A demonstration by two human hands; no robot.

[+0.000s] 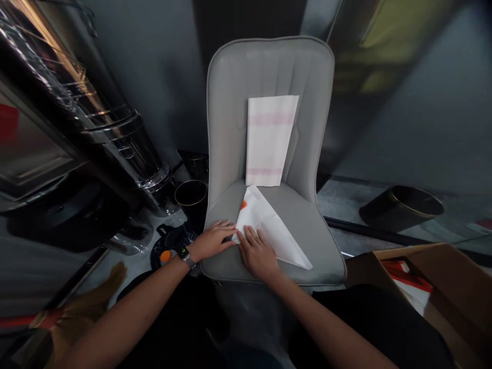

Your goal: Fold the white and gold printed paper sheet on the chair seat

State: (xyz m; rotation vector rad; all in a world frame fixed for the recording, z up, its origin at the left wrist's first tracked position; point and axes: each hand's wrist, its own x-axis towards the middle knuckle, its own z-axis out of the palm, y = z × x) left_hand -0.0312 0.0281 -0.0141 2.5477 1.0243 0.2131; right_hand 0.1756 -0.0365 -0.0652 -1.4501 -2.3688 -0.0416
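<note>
A white sheet of paper, folded to a triangle with a small orange-red mark near its left edge, lies on the seat of a grey chair. My right hand presses on the paper's lower left part, its fingers stretched out over it. At the paper's left corner rests my left hand, fingers extended and touching the edge. A wristwatch is on the left wrist. Against the backrest stands a folded white piece with pale pink bands, upright and apart from both hands.
At the right is an open cardboard box with red and white items inside. Black bins with gold rims stand left and right of the chair. A broom and a plastic-wrapped shiny cylinder are on the left.
</note>
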